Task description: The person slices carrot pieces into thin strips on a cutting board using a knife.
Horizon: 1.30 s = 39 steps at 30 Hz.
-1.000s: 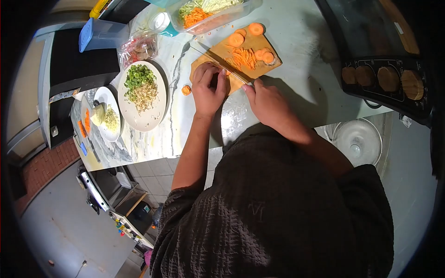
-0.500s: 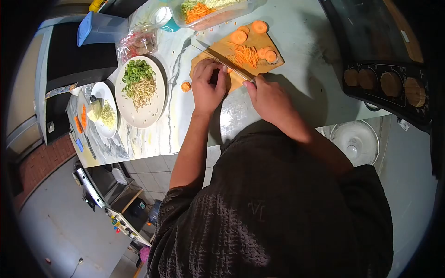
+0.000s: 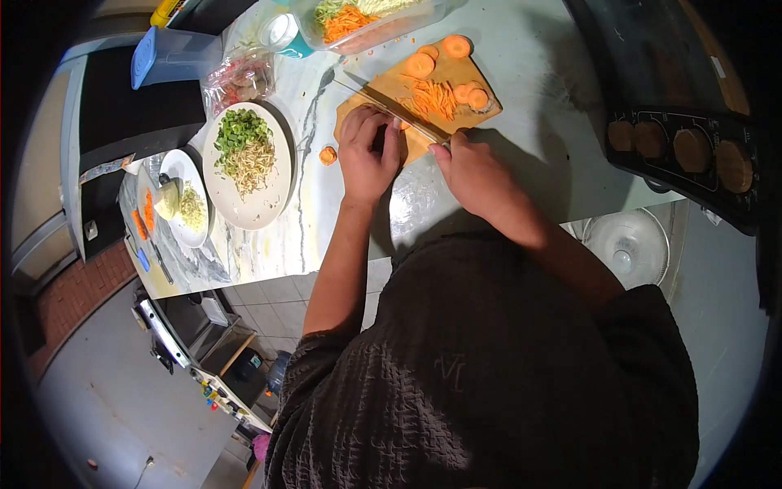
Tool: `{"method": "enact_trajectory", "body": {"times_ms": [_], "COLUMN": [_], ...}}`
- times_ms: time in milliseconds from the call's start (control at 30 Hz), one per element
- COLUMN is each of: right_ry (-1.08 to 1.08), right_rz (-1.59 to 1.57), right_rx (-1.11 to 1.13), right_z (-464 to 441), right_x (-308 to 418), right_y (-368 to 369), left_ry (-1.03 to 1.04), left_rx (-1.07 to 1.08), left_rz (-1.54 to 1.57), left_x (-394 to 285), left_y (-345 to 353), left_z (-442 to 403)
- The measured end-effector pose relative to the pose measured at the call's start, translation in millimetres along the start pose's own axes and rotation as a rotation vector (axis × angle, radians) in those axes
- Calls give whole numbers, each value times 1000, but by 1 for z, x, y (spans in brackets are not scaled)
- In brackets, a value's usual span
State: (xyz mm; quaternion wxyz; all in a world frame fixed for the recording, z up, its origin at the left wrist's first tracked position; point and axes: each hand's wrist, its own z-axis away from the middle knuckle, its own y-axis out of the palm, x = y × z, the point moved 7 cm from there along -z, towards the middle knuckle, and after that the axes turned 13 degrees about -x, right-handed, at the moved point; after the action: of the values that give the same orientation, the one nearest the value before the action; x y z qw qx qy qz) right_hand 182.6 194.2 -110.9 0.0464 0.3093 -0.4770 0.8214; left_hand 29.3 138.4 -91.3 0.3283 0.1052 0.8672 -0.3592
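Your R hand (image 3: 479, 175) grips the knife (image 3: 389, 109) by its handle; your L hand (image 3: 368, 156), fingers curled, holds a mostly hidden carrot pc (image 3: 405, 125) by the blade, on the cutting board (image 3: 469, 70). Carrot shreds (image 3: 434, 99) lie just beyond; plate (image 3: 269, 210) w/ chopped veg (image 3: 246, 151) sits L.

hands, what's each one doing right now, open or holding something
Left hand: closed, holding a mostly hidden carrot piece.
Right hand: closed, holding the knife.
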Motion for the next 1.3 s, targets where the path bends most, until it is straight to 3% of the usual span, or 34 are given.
{"method": "enact_trajectory", "body": {"times_ms": [733,933,1300], "right_ry": [-88,-23,-70], "right_rz": [51,37,-95], "right_rx": [-116,-84,-149], "right_z": [9,13,11], "right_x": [-10,-16,-9], "right_y": [-17,-21,-4], "left_ry": [71,75,28], "left_rx": [-40,-44,-50], "left_rz": [2,-17,7], "left_x": [-7,-7,-5], "left_y": [-2,-1,-2], "left_z": [2,3,4]}}
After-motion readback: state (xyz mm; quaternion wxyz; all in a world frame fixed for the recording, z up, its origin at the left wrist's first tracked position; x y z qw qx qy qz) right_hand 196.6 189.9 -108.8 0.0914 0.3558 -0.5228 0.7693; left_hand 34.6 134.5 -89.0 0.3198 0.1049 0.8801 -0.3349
